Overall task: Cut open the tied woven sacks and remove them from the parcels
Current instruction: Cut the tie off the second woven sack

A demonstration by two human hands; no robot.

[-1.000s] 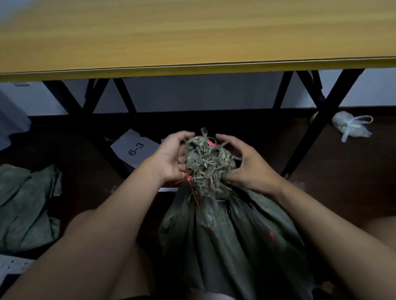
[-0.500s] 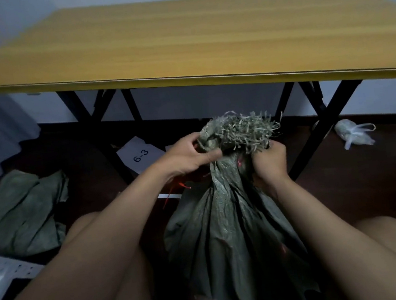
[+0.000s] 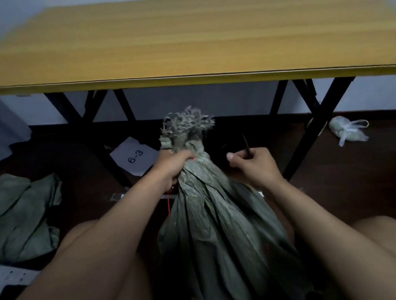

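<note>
Currently left hand [image 3: 174, 163] grips sack [image 3: 214, 221] neck; right hand [image 3: 255, 165], at 3 o'clock, pinches dark blade [image 3: 247, 146]. Next: cut the tie.

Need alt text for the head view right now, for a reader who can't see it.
A left hand grips the tied neck of a grey-green woven sack, while the right hand holds a thin dark tool beside it. Behind stands a yellow wooden table.
</note>
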